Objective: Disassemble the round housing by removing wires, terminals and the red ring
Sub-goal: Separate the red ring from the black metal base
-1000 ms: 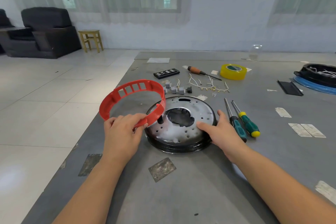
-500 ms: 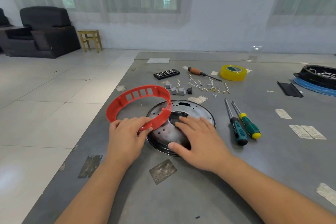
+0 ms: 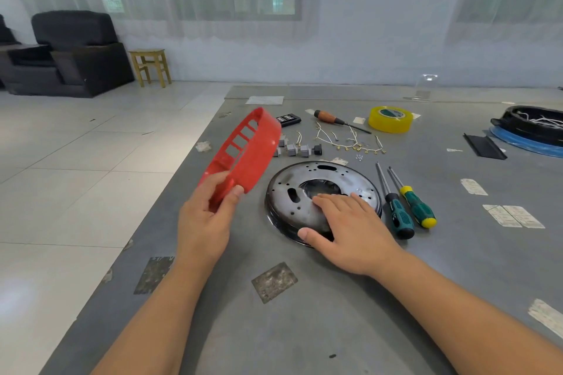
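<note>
My left hand (image 3: 207, 216) grips the red ring (image 3: 246, 152) by its near rim and holds it tilted up on edge above the table, left of the housing. The round metal housing (image 3: 292, 192) lies flat on the grey table (image 3: 335, 329). My right hand (image 3: 347, 222) rests flat on its near half, fingers straight, thumb at the rim. Removed wires (image 3: 350, 140) with brass terminals and small grey terminal blocks (image 3: 297, 149) lie behind the housing.
Two green-handled screwdrivers (image 3: 405, 207) lie right of the housing. Farther back are a wooden-handled screwdriver (image 3: 332, 118), a yellow tape roll (image 3: 390, 119) and a black remote (image 3: 288, 119). Another black housing (image 3: 533, 125) sits far right. The table's left edge drops to tiled floor.
The red ring has come off the housing and been lifted and tipped up to the left. My right hand moved from the housing's right rim onto its top face.
</note>
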`<state>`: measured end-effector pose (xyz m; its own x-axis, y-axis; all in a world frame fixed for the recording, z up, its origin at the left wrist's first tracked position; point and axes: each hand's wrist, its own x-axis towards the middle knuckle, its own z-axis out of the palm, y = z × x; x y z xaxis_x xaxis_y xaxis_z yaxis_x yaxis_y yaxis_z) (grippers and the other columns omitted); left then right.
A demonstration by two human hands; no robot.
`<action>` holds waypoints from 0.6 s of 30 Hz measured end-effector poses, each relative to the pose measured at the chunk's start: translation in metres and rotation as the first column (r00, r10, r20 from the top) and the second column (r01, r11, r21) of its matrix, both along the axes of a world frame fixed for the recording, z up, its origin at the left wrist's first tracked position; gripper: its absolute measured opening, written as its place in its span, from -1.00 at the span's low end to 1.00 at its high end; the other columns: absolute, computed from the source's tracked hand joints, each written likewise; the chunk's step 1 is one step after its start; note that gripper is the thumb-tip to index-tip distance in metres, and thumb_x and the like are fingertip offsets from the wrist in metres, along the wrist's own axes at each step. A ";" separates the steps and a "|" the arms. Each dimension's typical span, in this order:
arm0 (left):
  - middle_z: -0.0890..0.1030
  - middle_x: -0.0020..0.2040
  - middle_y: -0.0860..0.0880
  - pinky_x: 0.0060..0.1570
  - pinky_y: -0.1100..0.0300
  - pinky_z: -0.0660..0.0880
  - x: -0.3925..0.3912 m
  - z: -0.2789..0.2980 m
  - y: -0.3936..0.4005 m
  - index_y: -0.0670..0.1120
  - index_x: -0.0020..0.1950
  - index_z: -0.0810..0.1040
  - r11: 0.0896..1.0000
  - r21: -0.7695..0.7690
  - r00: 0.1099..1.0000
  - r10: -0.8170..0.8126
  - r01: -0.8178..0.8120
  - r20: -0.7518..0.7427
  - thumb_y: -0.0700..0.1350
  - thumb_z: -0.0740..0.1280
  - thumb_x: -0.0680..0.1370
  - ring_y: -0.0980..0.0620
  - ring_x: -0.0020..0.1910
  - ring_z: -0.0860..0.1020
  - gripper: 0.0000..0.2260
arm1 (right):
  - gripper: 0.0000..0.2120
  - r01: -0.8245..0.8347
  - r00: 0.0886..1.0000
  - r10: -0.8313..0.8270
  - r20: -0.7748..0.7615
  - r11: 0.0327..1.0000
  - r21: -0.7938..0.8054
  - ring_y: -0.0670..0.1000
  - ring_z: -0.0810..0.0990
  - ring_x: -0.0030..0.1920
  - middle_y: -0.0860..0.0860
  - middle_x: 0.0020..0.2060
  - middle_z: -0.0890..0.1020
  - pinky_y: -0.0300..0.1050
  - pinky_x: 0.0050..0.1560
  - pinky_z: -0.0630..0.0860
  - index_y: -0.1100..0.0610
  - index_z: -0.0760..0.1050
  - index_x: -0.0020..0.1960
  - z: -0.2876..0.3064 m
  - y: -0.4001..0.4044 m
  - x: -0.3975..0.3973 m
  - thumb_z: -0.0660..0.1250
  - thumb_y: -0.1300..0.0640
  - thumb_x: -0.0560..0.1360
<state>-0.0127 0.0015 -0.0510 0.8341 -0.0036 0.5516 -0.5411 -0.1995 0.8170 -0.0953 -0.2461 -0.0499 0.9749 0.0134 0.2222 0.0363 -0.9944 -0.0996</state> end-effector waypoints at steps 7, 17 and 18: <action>0.61 -0.15 0.06 -0.15 0.24 0.53 0.005 0.021 0.016 0.21 0.12 0.57 0.817 -0.575 0.977 -0.155 0.043 -0.146 0.01 0.22 0.72 0.11 -0.17 0.56 -0.85 | -0.33 -0.087 0.995 0.077 0.067 0.983 0.160 0.03 0.34 0.48 -0.03 0.49 0.41 0.03 0.53 0.21 0.02 0.28 0.55 0.025 0.017 0.031 0.11 -0.38 0.60; 0.54 0.15 -0.12 0.16 -0.18 0.55 0.016 0.026 0.034 -0.02 0.30 0.47 0.496 -0.802 0.775 -0.341 -0.331 -0.531 -0.04 0.10 0.77 -0.03 0.02 0.57 -0.80 | -0.67 -0.368 0.928 0.369 0.055 0.929 -0.024 0.10 0.48 0.26 0.00 0.20 0.56 0.09 0.27 0.42 0.05 0.53 0.27 0.017 0.088 0.071 0.28 -0.12 0.63; 0.53 0.22 -0.12 0.13 -0.14 0.57 0.017 0.022 0.039 -0.04 0.36 0.46 0.544 -0.759 0.774 -0.282 -0.358 -0.567 -0.10 0.12 0.76 -0.02 0.05 0.57 -0.78 | -0.69 -0.366 0.929 0.367 0.046 0.930 -0.037 0.10 0.49 0.21 0.00 0.13 0.56 0.08 0.23 0.41 0.05 0.51 0.23 0.014 0.092 0.069 0.24 -0.13 0.64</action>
